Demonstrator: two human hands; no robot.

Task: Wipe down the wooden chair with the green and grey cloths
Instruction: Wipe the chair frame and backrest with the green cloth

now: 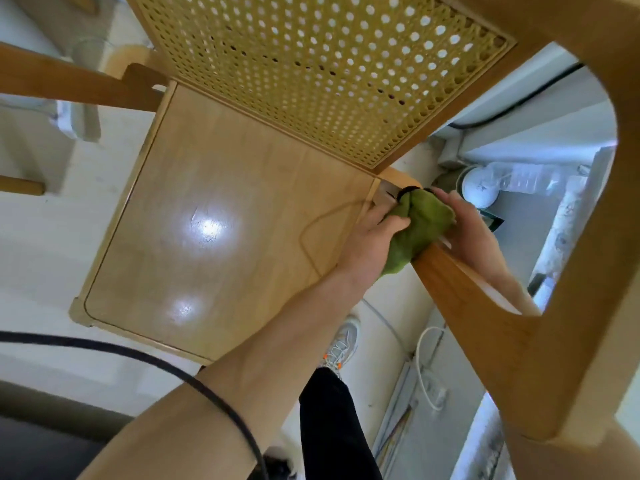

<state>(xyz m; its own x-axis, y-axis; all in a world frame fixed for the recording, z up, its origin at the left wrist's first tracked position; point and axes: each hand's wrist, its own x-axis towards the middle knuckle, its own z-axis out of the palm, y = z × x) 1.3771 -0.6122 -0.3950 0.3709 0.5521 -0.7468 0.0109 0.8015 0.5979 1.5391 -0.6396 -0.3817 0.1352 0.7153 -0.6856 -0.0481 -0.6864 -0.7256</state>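
The wooden chair point(221, 216) fills the view from above, with a glossy seat and a cane-mesh back point(311, 71). Its right armrest point(485, 317) curves from the foreground down to the seat's back right corner. A green cloth point(419, 230) is wrapped around the lower end of that armrest. My left hand point(372, 242) grips the cloth from the seat side. My right hand point(467, 226) presses the cloth from the outer side of the armrest, its forearm partly hidden behind the wood. No grey cloth is in view.
A black cable point(194, 382) crosses my left forearm. My leg and a white sneaker point(341, 344) stand on the pale floor to the right of the seat. White cords point(424, 368), a round white object point(479, 188) and clutter lie beside the chair. Another wooden piece point(76, 81) is at left.
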